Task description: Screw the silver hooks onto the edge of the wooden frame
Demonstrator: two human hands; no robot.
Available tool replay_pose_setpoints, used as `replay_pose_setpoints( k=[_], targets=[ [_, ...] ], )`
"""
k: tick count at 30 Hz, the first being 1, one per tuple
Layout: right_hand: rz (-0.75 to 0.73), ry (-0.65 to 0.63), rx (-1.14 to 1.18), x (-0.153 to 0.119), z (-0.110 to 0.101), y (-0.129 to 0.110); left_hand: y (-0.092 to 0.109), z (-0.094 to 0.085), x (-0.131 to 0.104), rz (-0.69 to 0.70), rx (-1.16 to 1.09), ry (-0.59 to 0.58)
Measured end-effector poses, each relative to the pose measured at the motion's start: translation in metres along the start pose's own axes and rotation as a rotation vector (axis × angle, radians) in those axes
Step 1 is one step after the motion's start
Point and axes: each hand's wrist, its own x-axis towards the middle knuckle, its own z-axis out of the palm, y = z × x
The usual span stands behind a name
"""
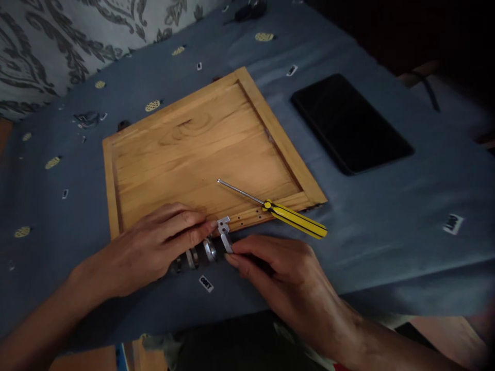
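A shallow wooden frame with a solid panel [201, 149] lies on the cloth. Its near edge carries a row of metal hooks [209, 249] and several small screw holes. Between the thumb and fingers of my right hand [286, 278] is another metal hook [226, 241], whose flat plate with two holes rests on that edge. My left hand [154, 247] lies over the frame's near left part, fingers stretched out, a fingertip touching the plate's left side. A yellow-handled screwdriver [297, 219] rests across the near edge, its tip over the panel, to the right of the plate.
A black phone or tablet [350, 123] lies right of the frame on the blue patterned cloth [379, 226]. Small dark items, one like a clear bag [88, 119], sit at the left. Another dark object [251, 10] is at the far edge, beside patterned fabric [77, 41].
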Motion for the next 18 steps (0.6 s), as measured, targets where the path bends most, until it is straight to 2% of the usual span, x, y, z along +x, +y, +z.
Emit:
replay_pose_setpoints(
  k=[10, 18],
  targets=[
    [-0.053, 0.015, -0.016, -0.0002, 0.0001, -0.0001, 0.002, -0.0016, 0.0046, 0.029, 0.041, 0.005],
    [-0.034, -0.002, -0.022, -0.0006, 0.0003, -0.0004, 0.0019, -0.0019, 0.0013, -0.006, -0.004, -0.048]
  ],
)
